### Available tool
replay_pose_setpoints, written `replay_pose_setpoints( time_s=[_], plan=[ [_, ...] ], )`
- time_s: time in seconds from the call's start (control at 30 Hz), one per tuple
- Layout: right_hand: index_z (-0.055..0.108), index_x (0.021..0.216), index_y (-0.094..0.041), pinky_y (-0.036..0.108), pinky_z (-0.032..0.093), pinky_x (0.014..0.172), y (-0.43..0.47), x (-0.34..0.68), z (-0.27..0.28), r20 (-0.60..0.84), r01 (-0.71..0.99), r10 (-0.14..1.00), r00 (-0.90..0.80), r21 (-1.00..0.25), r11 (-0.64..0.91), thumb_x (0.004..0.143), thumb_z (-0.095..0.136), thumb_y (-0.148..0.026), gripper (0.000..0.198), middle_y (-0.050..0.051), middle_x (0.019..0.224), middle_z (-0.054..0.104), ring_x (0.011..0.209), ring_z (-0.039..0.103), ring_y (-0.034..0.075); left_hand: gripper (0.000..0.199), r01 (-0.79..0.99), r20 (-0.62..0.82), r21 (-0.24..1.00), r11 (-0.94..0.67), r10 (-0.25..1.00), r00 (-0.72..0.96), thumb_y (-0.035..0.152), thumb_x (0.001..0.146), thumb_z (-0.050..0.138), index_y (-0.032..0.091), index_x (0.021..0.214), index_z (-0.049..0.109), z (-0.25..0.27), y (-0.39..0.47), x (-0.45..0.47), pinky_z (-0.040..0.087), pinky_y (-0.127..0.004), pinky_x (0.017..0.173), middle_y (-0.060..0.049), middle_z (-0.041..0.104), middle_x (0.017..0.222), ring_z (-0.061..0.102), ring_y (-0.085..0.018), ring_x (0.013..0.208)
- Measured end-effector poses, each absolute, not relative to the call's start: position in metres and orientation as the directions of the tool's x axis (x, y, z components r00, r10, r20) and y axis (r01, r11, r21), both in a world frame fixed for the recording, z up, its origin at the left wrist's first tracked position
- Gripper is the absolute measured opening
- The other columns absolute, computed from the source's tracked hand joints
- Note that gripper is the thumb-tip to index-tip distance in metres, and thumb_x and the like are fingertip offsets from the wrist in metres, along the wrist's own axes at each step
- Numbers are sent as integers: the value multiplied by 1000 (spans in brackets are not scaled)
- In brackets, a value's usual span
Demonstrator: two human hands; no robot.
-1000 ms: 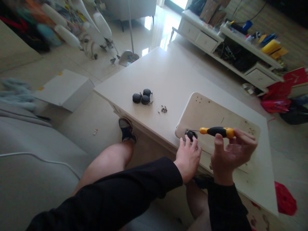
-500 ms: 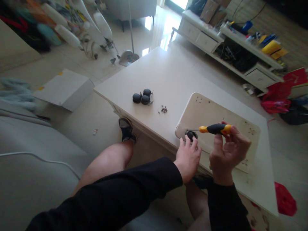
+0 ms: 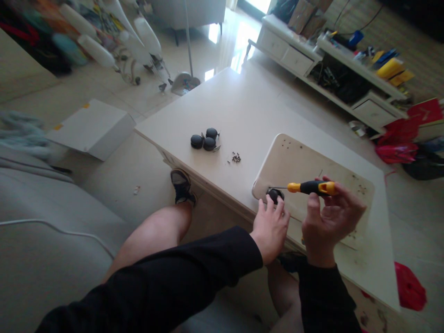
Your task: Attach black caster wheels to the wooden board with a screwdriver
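My right hand (image 3: 335,217) grips a screwdriver (image 3: 308,187) with a yellow and black handle. Its shaft points left, and the tip reaches the base of a black caster wheel (image 3: 275,194). That caster sits at the near left corner of a cream board (image 3: 312,169) lying on the table. My left hand (image 3: 271,226) has its fingers spread against the caster, the fingertips resting on it. Further left on the tabletop, three loose casters (image 3: 209,143) lie in a cluster. Beside them is a small pile of dark screws (image 3: 236,157). Small holes mark the board's corners.
The white table (image 3: 243,106) has its near edge by my legs. A white box (image 3: 93,129) stands on the floor at left, next to a grey sofa (image 3: 52,240). Across the room is a white cabinet (image 3: 294,60). Red bags (image 3: 411,286) lie to the right.
The right hand's fingers have shifted slightly on the screwdriver handle, and the handle has turned. The left hand and the caster stay in place.
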State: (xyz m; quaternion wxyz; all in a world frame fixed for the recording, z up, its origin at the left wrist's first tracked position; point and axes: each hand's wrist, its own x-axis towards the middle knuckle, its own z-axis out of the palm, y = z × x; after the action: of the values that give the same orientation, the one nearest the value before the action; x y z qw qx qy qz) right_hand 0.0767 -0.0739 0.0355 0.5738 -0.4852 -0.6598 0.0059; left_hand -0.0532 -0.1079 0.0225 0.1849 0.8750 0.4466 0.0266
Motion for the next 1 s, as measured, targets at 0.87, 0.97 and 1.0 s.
replay_pose_setpoints(
  time_s=[0.87, 0.97, 1.0],
  plan=[
    [75, 116, -32, 53, 58, 109, -68, 114, 51, 830, 629, 342, 441, -557, 542, 70, 92, -32, 49, 4, 120, 73, 111, 71, 28, 58, 768, -77, 299, -566, 788, 611, 35, 106, 55, 16, 161, 57, 22, -109, -54, 47, -59, 123, -15, 37, 178, 50, -48, 152],
    [76, 116, -33, 53, 58, 107, -68, 112, 51, 832, 630, 337, 441, -554, 544, 69, 93, -35, 50, 3, 118, 74, 109, 71, 28, 57, 768, -64, 307, -562, 793, 606, 34, 105, 57, 19, 160, 58, 22, -110, -54, 46, -59, 122, -14, 39, 177, 51, -46, 149],
    [75, 115, -33, 53, 59, 106, -68, 111, 51, 833, 634, 336, 440, -553, 541, 69, 94, -36, 50, 3, 117, 74, 109, 71, 28, 56, 768, -62, 317, -557, 796, 603, 34, 104, 58, 20, 159, 58, 22, -111, -54, 47, -59, 121, -13, 40, 177, 52, -45, 147]
  ],
)
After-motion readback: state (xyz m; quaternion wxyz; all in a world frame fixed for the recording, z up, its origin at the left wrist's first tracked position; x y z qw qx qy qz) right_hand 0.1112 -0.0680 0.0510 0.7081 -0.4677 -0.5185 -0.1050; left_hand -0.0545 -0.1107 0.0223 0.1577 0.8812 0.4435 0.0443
